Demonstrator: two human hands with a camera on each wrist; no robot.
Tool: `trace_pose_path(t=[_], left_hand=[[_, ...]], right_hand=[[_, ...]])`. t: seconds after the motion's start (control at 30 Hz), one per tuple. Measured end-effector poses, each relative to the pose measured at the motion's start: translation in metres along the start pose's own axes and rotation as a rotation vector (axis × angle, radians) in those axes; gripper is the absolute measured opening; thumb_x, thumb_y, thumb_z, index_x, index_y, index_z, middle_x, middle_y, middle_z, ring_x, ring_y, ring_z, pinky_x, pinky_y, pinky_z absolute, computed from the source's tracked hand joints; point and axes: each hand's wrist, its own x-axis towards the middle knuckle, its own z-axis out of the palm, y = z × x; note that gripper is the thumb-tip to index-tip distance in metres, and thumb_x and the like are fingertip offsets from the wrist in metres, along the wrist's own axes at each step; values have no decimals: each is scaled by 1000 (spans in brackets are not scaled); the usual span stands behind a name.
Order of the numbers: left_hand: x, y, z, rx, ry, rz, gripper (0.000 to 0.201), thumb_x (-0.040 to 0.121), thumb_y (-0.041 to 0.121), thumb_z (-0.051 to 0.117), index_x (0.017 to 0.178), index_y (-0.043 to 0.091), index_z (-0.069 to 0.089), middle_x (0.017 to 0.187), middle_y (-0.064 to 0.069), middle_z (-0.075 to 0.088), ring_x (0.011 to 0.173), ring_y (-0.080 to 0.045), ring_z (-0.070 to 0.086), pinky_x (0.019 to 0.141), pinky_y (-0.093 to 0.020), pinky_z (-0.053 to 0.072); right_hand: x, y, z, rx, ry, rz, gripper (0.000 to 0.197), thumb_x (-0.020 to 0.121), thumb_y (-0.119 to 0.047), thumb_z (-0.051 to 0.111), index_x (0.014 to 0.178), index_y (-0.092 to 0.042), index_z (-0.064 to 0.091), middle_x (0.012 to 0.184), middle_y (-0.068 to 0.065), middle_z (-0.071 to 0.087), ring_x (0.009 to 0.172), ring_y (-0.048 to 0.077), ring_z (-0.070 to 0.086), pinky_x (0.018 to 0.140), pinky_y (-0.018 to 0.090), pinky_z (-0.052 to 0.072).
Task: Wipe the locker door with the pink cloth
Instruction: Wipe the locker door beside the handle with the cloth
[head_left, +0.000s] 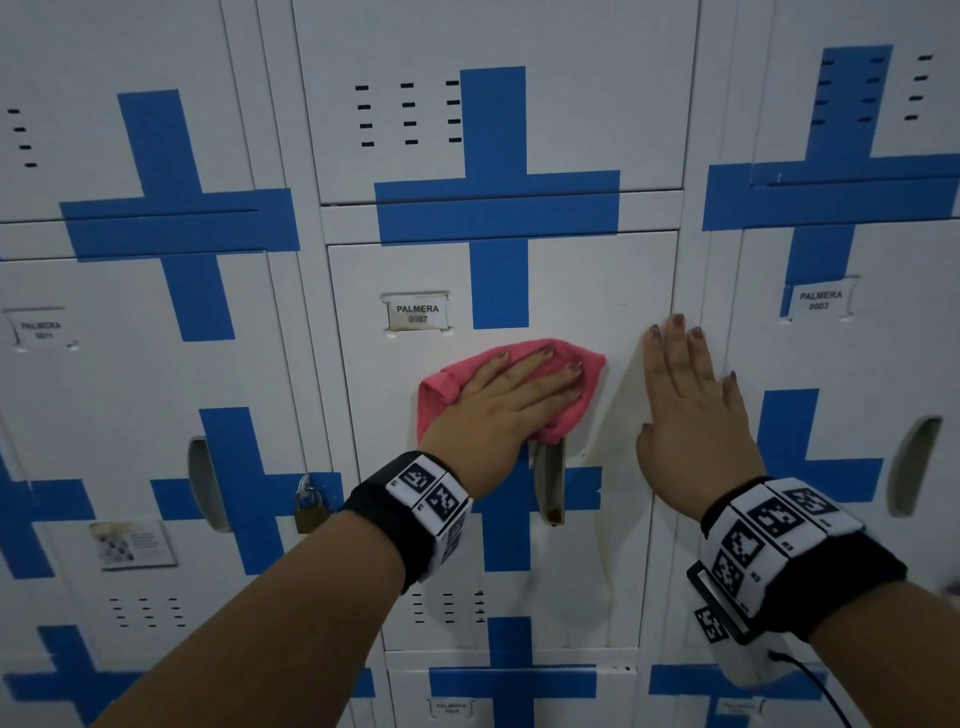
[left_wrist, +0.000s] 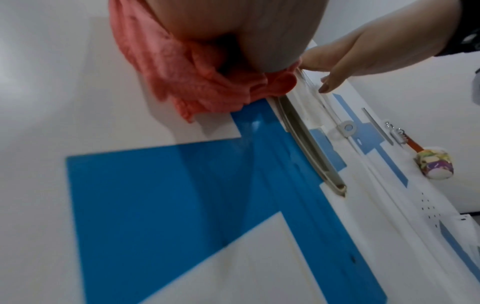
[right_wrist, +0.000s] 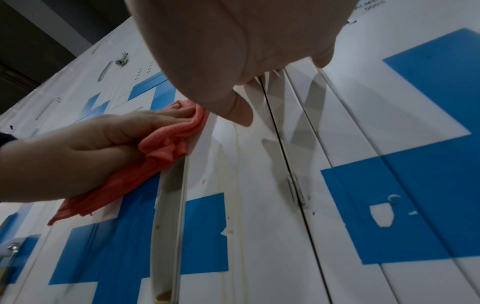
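Pink cloth (head_left: 519, 384) lies bunched under my left hand (head_left: 506, 410), which presses it flat against the white locker door (head_left: 582, 291) with fingers stretched out and close together, my palm covering most of the fabric. From my right wrist, the cloth (right_wrist: 166, 148) shows crumpled folds spilling out below my left hand (right_wrist: 85, 150), and its lower edge touches the top of the recessed door handle (head_left: 549, 480). It sits just under the name label (head_left: 417, 313) reading PALMERA and just below the blue cross (head_left: 498, 208) taped on the door. My right hand (head_left: 691, 410) rests open and flat on the right edge of the same door, fingers straight and pointing up, holding nothing, its fingertips over the seam with the neighbouring locker. The two hands are near each other but not touching. On the locker to the left a brass padlock (head_left: 310, 506) hangs beside its handle. Yellowish streaks (right_wrist: 239, 164) run down the door to the right of the handle. From my left wrist, a small patterned pouch (left_wrist: 436, 166) dangles from a locker farther right.
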Motion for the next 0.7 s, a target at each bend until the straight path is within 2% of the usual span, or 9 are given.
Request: trace_pose_path(t=[0.17, 0.33, 0.43, 0.57, 0.7], left_hand=[[-25, -5, 7, 24, -32, -20, 60, 81, 10, 32, 139, 26, 41, 148, 8, 36, 140, -12, 17, 115, -33, -1], [-35, -1, 13, 70, -21, -131, 70, 80, 11, 27, 148, 26, 17, 154, 8, 14, 143, -11, -3, 116, -34, -9], [-24, 1, 10, 65, 42, -208, 74, 79, 9, 29, 149, 24, 11, 155, 7, 8, 143, -10, -12, 115, -34, -12], [4, 7, -1, 44, 99, -249, 70, 80, 15, 28, 149, 19, 15, 154, 4, 7, 142, -14, -2, 115, -38, -7], [34, 13, -10, 49, 102, -244, 71, 78, 20, 23, 149, 18, 15, 153, 4, 2, 141, -14, -5, 113, -39, -12]], right_hand=[[1, 3, 0, 29, 6, -45, 88, 82, -5, 42, 143, -17, -20, 143, -3, -34, 141, 19, -20, 116, 38, -3], [3, 6, 4, 82, 13, -83, 89, 82, -2, 42, 137, -19, -26, 144, -1, -34, 139, 18, -23, 117, 37, 0], [3, 9, 5, 109, 17, -97, 90, 81, 0, 42, 136, -21, -26, 144, -2, -34, 139, 17, -24, 118, 38, 5], [4, 11, 7, 125, 31, -108, 93, 78, 2, 42, 137, -22, -25, 146, -2, -33, 138, 16, -25, 118, 38, 6], [4, 13, 10, 119, 45, -121, 94, 76, 2, 44, 139, -21, -23, 147, -2, -31, 139, 18, -23, 117, 37, 8]])
